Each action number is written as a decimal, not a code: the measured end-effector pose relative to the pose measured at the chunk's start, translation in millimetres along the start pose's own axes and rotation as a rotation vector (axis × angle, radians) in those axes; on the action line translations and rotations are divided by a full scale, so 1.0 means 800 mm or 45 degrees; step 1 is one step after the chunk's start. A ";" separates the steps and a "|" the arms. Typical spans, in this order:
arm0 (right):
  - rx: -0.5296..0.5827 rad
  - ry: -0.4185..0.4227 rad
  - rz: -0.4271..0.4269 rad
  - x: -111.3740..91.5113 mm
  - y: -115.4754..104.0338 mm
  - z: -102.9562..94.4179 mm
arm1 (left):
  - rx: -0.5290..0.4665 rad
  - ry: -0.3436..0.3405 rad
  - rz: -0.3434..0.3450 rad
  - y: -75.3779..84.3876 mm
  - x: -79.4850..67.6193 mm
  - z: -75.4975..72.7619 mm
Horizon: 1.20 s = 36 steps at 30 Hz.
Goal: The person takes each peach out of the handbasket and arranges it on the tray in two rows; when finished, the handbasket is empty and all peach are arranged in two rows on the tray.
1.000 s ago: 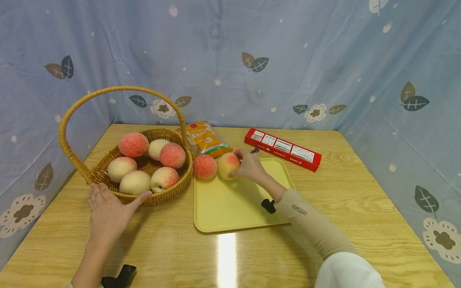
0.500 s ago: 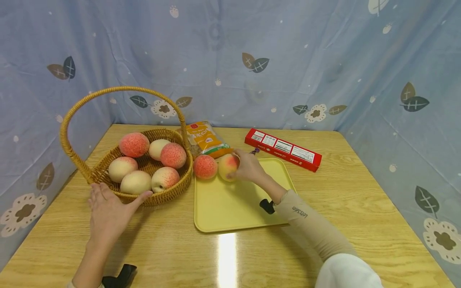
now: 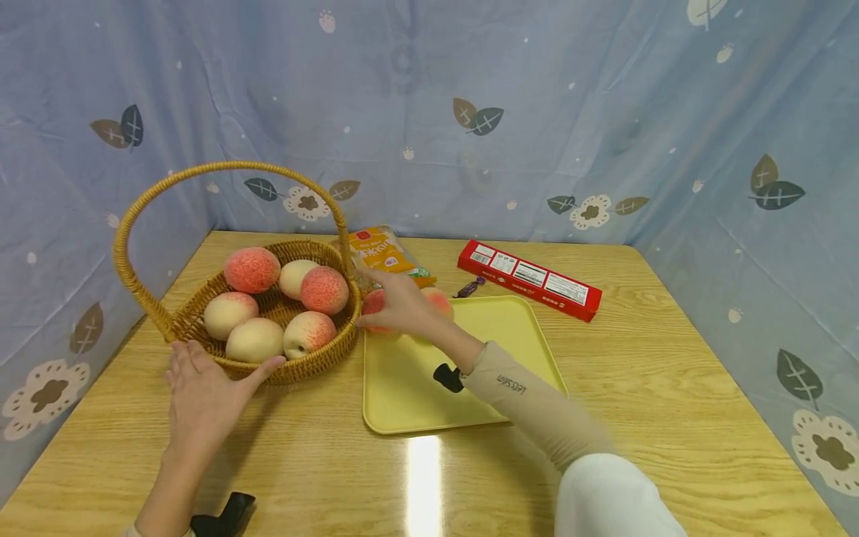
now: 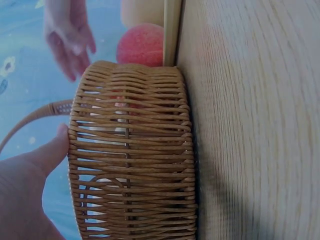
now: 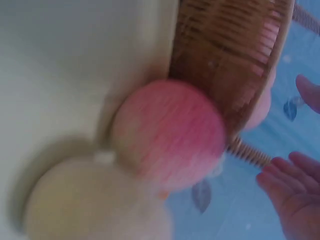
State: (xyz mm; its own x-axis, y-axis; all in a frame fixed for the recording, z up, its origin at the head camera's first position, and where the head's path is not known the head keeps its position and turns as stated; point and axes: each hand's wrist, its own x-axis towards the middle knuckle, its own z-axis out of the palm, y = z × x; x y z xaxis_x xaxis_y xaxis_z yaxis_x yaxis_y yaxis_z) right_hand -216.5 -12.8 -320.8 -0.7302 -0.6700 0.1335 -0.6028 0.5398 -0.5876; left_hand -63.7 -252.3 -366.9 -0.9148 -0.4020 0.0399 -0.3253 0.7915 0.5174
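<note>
A wicker basket (image 3: 332,359) with a tall handle holds several peaches (image 3: 251,270). My left hand (image 3: 204,395) rests at its front rim, fingers spread and thumb laid along the edge, touching the rim in the left wrist view. On the yellow tray (image 3: 403,399), a red peach (image 5: 170,135) sits against the basket's side, beside a paler peach (image 5: 95,205). Above these two is my right hand (image 3: 403,306), partly hiding them in the head view. The right wrist view shows that hand's fingers apart, holding nothing, clear of the red peach.
Behind the tray lie an orange snack bag (image 3: 382,251) and a small purple wrapped candy (image 3: 470,288). A long red box (image 3: 530,278) is at the back right. The patterned blue curtain (image 3: 416,112) hangs behind the table.
My right hand has released the paler peach on the tray and moved left, over the red peach by the basket. The left hand stays at the basket rim.
</note>
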 end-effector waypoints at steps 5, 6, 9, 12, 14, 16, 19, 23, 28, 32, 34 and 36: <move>-0.048 -0.123 -0.021 0.021 -0.031 0.021 | 0.006 0.006 0.011 0.000 0.000 -0.001; -0.066 -0.149 -0.017 0.024 -0.037 0.026 | 0.005 0.006 0.013 0.001 -0.001 -0.001; -0.154 -0.201 -0.018 0.033 -0.050 0.037 | 0.005 0.002 0.016 0.000 -0.001 -0.001; -0.210 -0.189 -0.053 0.039 -0.056 0.045 | 0.007 -0.006 0.017 0.001 -0.002 0.000; -0.221 -0.151 -0.062 0.042 -0.057 0.046 | 0.006 -0.013 0.016 0.001 -0.002 0.000; -0.229 -0.098 -0.063 0.048 -0.056 0.045 | 0.001 -0.015 0.013 0.002 -0.003 0.001; -0.282 -0.028 -0.050 0.059 -0.055 0.040 | -0.003 -0.008 0.006 0.003 -0.005 0.000; -0.348 -0.022 0.016 0.077 -0.053 0.036 | -0.004 0.014 0.006 0.002 -0.005 0.000; -0.346 -0.123 0.143 0.093 -0.047 0.038 | -0.005 0.025 0.011 0.002 -0.004 0.000; -0.303 -0.200 0.138 0.097 -0.043 0.040 | -0.004 0.016 0.002 0.002 -0.002 0.001; -0.295 -0.198 0.096 0.098 -0.041 0.042 | -0.005 0.013 -0.005 0.002 -0.002 0.001; -0.349 -0.156 0.047 0.098 -0.039 0.043 | -0.001 0.009 -0.011 0.002 -0.002 0.001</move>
State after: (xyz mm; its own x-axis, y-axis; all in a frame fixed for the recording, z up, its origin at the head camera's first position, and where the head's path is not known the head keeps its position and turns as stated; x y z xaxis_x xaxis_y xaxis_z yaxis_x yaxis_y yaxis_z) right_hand -243.7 -100.0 -319.3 -0.7189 -0.6950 0.0093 -0.6533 0.6711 -0.3504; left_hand -63.1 -250.2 -366.6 -0.9103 -0.4119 0.0419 -0.3327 0.7879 0.5182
